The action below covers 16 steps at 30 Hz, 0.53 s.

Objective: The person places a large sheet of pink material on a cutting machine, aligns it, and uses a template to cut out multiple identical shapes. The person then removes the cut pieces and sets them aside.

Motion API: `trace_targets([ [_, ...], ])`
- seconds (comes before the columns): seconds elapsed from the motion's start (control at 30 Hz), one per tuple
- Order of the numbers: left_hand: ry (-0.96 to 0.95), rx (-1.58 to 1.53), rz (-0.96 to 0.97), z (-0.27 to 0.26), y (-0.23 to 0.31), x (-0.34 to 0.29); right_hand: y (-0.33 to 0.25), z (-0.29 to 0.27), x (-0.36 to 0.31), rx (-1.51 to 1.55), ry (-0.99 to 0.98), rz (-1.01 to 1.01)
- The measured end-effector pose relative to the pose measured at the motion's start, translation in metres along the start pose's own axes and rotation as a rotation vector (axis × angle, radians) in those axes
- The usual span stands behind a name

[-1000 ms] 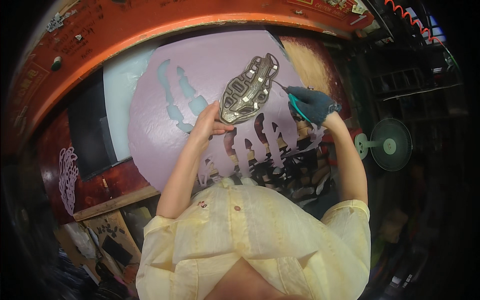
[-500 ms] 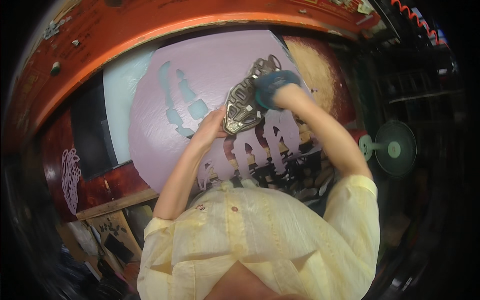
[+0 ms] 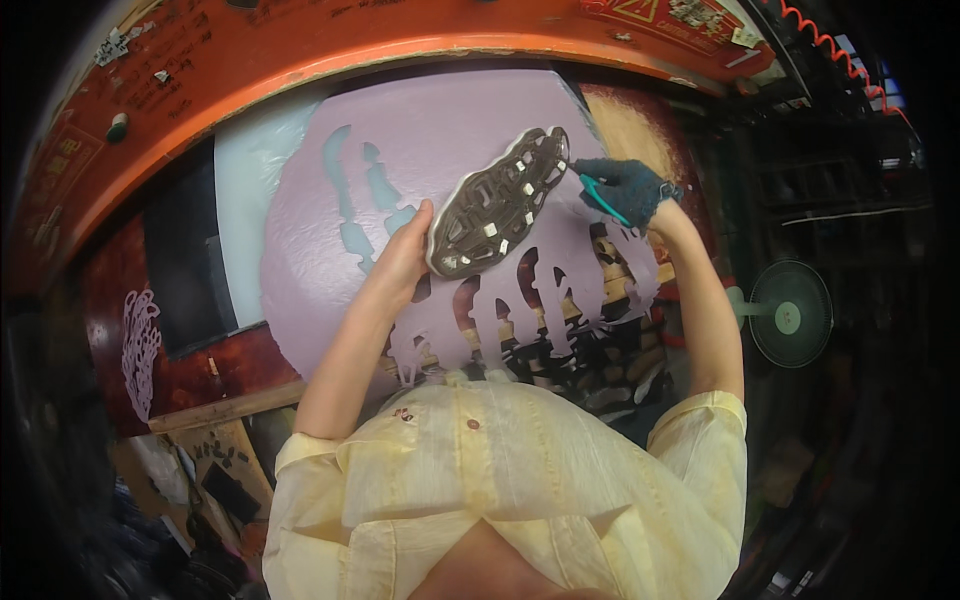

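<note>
My left hand (image 3: 405,252) grips the near left end of a shoe-sole-shaped metal cutting die (image 3: 485,215), thumb along its edge. The die is tilted over a lilac sheet (image 3: 400,110), a dark face with several openings and small white pieces showing. In a dark knitted glove, my right hand (image 3: 628,190) is closed around a tool with teal handles (image 3: 605,203), like small pliers or snips. The tool's tip is close to the die's far right end; whether it touches cannot be told. Sole-part-shaped cut-outs pierce the sheet at its left and along its near edge.
A pale blue sheet (image 3: 240,170) lies under the lilac one, beside a black panel (image 3: 190,260). An orange machine beam (image 3: 400,35) spans the far side. Lilac scrap webbing (image 3: 140,350) lies at the left; a fan (image 3: 788,316) stands at the right.
The die now shows a dark face with white pieces instead of shiny metal edges. My right hand has moved off it to the right, and the teal handles have come into plain sight.
</note>
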<state>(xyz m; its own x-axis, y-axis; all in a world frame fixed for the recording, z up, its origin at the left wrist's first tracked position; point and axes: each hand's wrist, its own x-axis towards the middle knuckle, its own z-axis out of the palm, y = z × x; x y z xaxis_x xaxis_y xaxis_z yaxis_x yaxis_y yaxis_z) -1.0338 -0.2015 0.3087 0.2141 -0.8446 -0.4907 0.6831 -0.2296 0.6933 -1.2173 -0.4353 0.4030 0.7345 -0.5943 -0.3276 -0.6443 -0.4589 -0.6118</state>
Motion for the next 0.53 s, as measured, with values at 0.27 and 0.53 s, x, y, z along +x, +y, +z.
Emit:
trace_targets([
  [0.27, 0.033, -0.123, -0.097, -0.029, 0.002, 0.009, 0.0, 0.016, 0.034, -0.41, -0.06, -0.18],
  [0.53, -0.034, -0.032, -0.141, -0.035, 0.004, 0.008, -0.038, -0.005, 0.038, -0.688, -0.264, -0.099],
])
